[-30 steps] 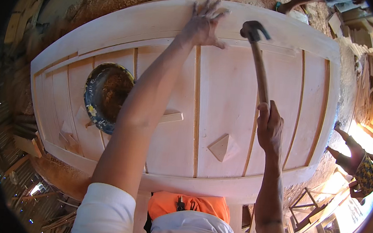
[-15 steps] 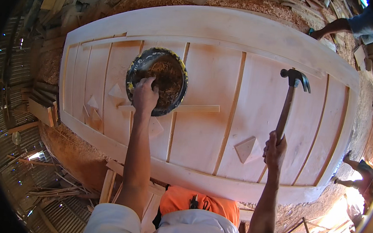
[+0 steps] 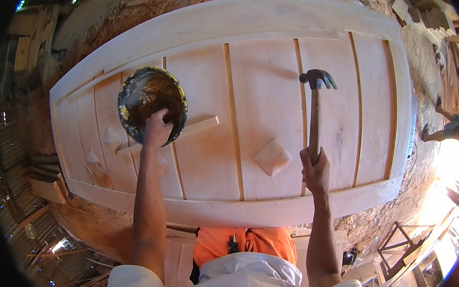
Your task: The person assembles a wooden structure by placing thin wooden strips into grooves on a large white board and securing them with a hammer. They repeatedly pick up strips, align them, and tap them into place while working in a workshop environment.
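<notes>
A big pale wooden door [image 3: 254, 102] lies flat, with thin strips running across it. On its left part sits a round dirty bowl [image 3: 152, 102] with yellow and dark marks on the rim. The left hand [image 3: 156, 129] is at the near edge of the bowl, and its fingers curl over the rim into it. I cannot tell if they hold anything small. A short loose wood strip [image 3: 198, 126] lies just right of the bowl. A little wooden diamond [image 3: 272, 157] sits near the middle of the door. To its right, the right hand [image 3: 315, 169] grips tight around the wooden handle of a hammer [image 3: 315, 104]. The dark metal head points up, away from the person, over the door's right part.
</notes>
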Motion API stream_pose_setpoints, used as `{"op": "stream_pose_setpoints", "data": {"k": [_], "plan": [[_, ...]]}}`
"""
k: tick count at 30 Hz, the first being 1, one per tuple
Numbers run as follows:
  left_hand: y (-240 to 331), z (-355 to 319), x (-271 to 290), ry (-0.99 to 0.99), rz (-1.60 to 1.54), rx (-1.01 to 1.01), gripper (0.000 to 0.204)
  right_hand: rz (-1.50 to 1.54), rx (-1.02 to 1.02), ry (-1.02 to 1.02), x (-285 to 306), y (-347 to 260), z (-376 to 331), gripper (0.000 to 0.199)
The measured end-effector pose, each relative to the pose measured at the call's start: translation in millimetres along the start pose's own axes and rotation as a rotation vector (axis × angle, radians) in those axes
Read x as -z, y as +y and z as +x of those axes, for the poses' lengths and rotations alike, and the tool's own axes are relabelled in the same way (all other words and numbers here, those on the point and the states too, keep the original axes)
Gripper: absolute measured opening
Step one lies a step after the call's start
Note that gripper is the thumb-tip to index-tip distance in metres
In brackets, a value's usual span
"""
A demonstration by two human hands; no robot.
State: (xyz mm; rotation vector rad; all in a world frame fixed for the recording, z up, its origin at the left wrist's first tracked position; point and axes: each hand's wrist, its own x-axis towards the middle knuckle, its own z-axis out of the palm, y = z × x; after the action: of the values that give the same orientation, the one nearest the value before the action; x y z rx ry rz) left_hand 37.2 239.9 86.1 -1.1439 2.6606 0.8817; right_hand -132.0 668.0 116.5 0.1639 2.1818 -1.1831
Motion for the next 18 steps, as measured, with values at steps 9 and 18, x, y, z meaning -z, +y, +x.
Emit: {"op": "stream_pose_setpoints", "data": {"k": [9, 18], "plan": [[-12.6, -9.5, 2.7, 0.058, -0.175, 0.204, 0.036, -0.094, 0.102, 0.087, 34.1, 14.0, 33.7, 0.029], [-6.8, -22.6, 21.2, 0.095, -0.160, 0.281, 0.022, -0.126, 0.086, 0.084, 55.1, -12.1, 73.1, 0.027]]}}
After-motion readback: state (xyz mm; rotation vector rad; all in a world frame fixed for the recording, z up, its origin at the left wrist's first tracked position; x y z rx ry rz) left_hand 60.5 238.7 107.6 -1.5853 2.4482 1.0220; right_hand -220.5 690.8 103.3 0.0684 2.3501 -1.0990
